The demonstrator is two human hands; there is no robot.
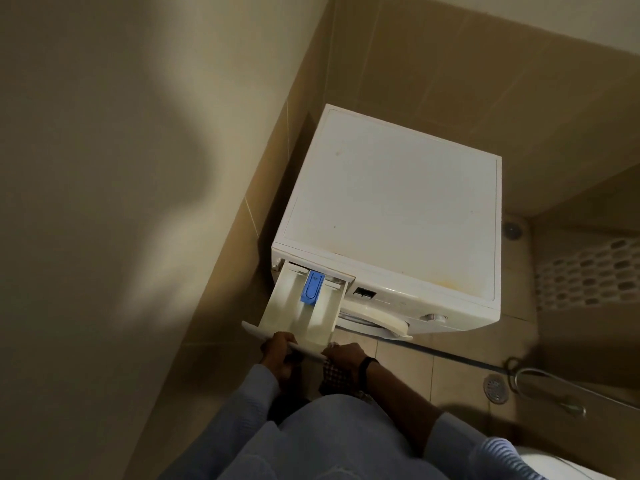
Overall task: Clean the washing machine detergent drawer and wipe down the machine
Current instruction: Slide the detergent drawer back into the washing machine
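A white front-loading washing machine [398, 209] stands in the corner of a tiled room. Its detergent drawer [304, 313] is pulled far out at the front left, with a blue insert [311, 287] in the middle compartment. My left hand [278, 351] grips the drawer's front panel at its left half. My right hand [343, 356] holds the panel's right end and also clutches a checkered cloth [334, 377] that hangs below it. The round door [374, 323] shows under the drawer.
Tan wall tiles close in on the left and behind the machine. To the right are a floor drain [496, 389], a metal hose [540, 382] and a mosaic-tiled step [588, 271]. A white fixture edge [568, 465] sits at the bottom right.
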